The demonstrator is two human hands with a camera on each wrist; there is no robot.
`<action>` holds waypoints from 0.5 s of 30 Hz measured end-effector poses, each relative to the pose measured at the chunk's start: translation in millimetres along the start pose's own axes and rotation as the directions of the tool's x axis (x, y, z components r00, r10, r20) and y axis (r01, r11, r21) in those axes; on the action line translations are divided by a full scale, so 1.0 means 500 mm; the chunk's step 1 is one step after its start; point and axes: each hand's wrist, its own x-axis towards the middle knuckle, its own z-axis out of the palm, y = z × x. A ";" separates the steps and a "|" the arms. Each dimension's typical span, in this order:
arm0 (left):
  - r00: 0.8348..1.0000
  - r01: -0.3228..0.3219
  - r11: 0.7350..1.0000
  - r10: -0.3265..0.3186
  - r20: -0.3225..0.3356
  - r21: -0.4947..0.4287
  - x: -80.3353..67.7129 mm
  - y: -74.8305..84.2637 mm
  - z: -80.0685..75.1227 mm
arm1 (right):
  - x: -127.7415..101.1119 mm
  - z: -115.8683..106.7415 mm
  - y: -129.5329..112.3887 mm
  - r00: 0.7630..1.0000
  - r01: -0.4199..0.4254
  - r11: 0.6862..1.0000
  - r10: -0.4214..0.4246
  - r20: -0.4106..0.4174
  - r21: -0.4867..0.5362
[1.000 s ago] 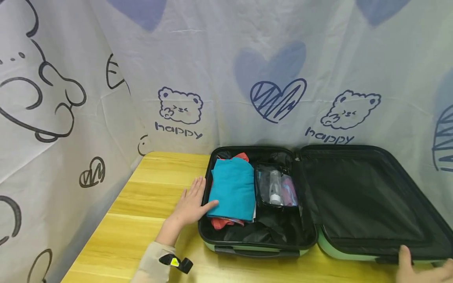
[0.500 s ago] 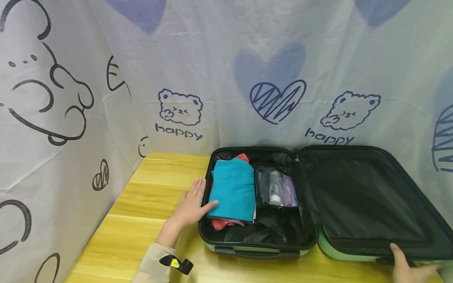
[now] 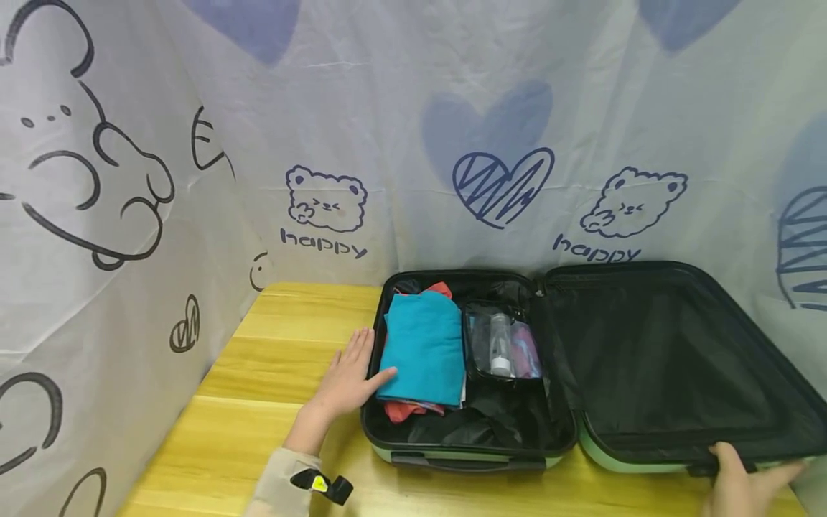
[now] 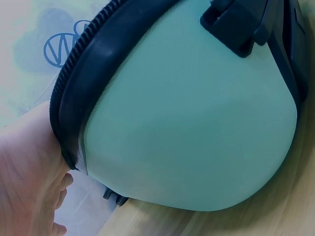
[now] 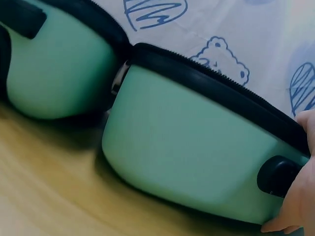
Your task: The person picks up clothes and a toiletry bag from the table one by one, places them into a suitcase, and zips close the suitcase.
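Observation:
An open suitcase [image 3: 479, 457], pale green outside with black lining, lies on the table. My left hand [image 3: 349, 377] rests against its left side, fingers straight, thumb over the rim. In the left wrist view, the green shell [image 4: 192, 123] stands beside that hand. My right hand [image 3: 743, 481] grips the front edge of the suitcase lid [image 3: 665, 359], thumb on the rim and fingers lower down, as the right wrist view shows. Folded teal clothing [image 3: 423, 348] lies over red fabric [image 3: 402, 411]. Beside it sits a clear pouch [image 3: 478, 345] with a bottle [image 3: 500, 345] inside.
The wooden table [image 3: 284, 337] extends left of the suitcase. A white curtain [image 3: 400, 143] printed with hearts and bears hangs close behind and along the left. A black carry handle [image 3: 468, 463] is at the suitcase's front.
My right hand has moved left along the lid's front edge and taken hold there. The lid's right side has risen slightly. My left hand stays in place.

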 end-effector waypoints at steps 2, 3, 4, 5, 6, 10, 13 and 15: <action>1.000 -0.003 1.000 0.003 -0.003 -0.005 0.001 0.000 0.002 | -0.013 0.003 -0.016 1.000 -0.011 0.999 0.012 0.005 -0.030; 1.000 -0.003 1.000 0.003 -0.005 -0.008 0.001 -0.001 0.003 | -0.017 0.004 -0.023 1.000 -0.007 0.999 0.008 0.006 -0.051; 1.000 -0.004 1.000 0.004 -0.007 -0.013 0.002 -0.001 0.004 | -0.017 0.005 -0.028 1.000 -0.009 0.996 0.009 0.000 -0.084; 1.000 -0.003 1.000 0.002 -0.008 -0.015 0.002 -0.001 0.005 | -0.020 0.007 -0.034 1.000 -0.003 0.995 0.003 0.003 -0.099; 1.000 -0.003 1.000 0.003 -0.009 -0.017 0.002 -0.001 0.005 | -0.023 0.008 -0.039 1.000 0.017 0.994 -0.017 0.004 -0.106; 1.000 0.001 1.000 -0.001 -0.009 -0.024 0.001 -0.001 0.008 | -0.037 0.013 -0.070 0.992 0.124 0.983 -0.125 0.005 -0.133; 1.000 0.001 1.000 -0.001 -0.010 -0.027 0.002 0.000 0.008 | -0.059 0.018 -0.099 0.973 0.231 0.963 -0.229 0.029 -0.141; 1.000 0.002 1.000 -0.002 -0.009 -0.031 0.001 0.002 0.007 | -0.071 0.024 -0.117 0.954 0.300 0.936 -0.298 0.042 -0.184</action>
